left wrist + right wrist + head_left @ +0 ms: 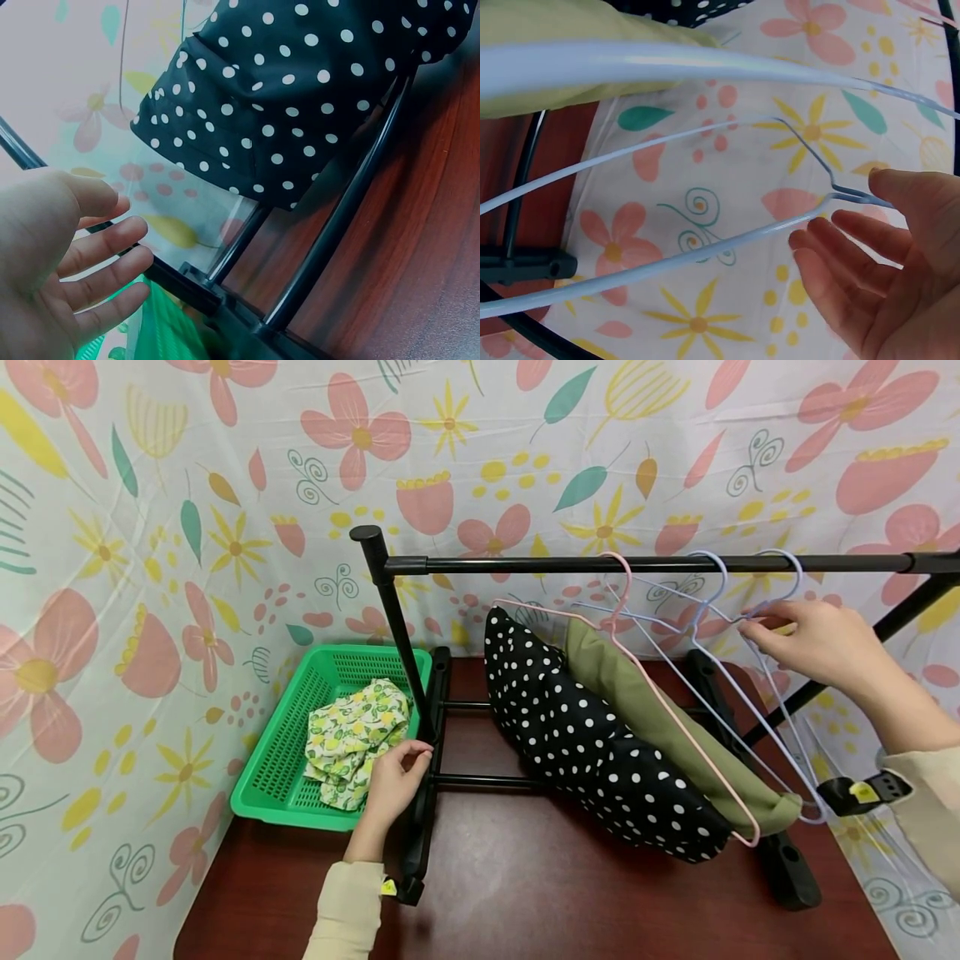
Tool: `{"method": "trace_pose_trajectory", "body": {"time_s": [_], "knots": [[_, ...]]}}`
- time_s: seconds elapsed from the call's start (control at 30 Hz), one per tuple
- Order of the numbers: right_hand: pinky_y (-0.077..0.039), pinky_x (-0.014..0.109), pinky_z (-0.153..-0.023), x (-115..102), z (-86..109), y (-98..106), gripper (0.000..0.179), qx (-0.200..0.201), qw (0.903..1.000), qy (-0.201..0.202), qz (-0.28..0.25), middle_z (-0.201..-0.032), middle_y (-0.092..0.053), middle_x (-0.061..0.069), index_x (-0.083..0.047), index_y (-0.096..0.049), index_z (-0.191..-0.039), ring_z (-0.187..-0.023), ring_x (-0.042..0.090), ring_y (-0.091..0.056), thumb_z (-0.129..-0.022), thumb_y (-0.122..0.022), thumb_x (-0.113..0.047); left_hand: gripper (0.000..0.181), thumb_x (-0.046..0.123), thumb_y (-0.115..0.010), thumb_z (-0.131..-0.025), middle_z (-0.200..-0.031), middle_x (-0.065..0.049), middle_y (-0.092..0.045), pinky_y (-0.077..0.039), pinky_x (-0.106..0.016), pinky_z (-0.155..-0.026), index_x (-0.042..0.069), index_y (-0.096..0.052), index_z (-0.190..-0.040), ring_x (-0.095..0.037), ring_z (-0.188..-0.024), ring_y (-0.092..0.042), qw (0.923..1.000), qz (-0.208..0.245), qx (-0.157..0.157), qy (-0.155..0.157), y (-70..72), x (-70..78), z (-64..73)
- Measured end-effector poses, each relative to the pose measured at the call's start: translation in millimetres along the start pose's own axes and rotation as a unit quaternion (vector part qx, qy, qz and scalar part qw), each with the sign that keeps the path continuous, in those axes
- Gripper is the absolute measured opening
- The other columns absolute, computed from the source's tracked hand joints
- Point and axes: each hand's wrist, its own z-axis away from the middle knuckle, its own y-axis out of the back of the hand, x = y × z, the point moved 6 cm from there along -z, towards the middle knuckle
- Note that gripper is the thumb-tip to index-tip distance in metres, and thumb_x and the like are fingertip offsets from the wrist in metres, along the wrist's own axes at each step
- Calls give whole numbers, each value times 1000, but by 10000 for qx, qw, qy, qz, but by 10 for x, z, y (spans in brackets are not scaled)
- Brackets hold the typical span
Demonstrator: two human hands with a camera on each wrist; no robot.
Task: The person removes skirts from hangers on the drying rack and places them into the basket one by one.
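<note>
My right hand is at the rail's right side, its thumb and fingertips pinching the neck of the rightmost pale blue hanger. That hanger hooks over the black rail, beside another pale blue hanger. Left of them hangs a pink hanger, with black white-dotted fabric and olive fabric draped beside it. Low at the rack's left post, my left hand holds nothing; its fingers are loosely bent in the left wrist view. It is next to a green basket with lemon-print fabric.
The black clothes rack stands on a dark red-brown table. Its feet and lower bars cross the tabletop, with one foot near the right edge. A flower-print curtain surrounds the back and sides.
</note>
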Motion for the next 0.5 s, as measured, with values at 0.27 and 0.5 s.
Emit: {"method": "trace_pose_trajectory", "body": {"time_s": [0.27, 0.5], "knots": [[-37, 58, -71, 45, 147, -8, 59, -169, 9993, -339, 76, -115, -56, 30, 1, -50, -124, -98, 50, -53, -94, -40, -49, 8, 15, -62, -88, -89, 1, -68, -51, -26, -69, 17, -68, -94, -10, -78, -62, 9999, 30, -137, 11, -11, 27, -46], [-39, 51, -56, -7, 301, 108, 41, 607, 9970, -416, 236, -98, -63, 27, -1, -63, -103, -74, 43, -57, -92, -51, -38, 10, 18, -61, -89, -88, 3, -65, -51, -27, -69, 17, -68, -96, -9, -77, -61, 9990, -118, -427, -30, -33, 55, -92]]}}
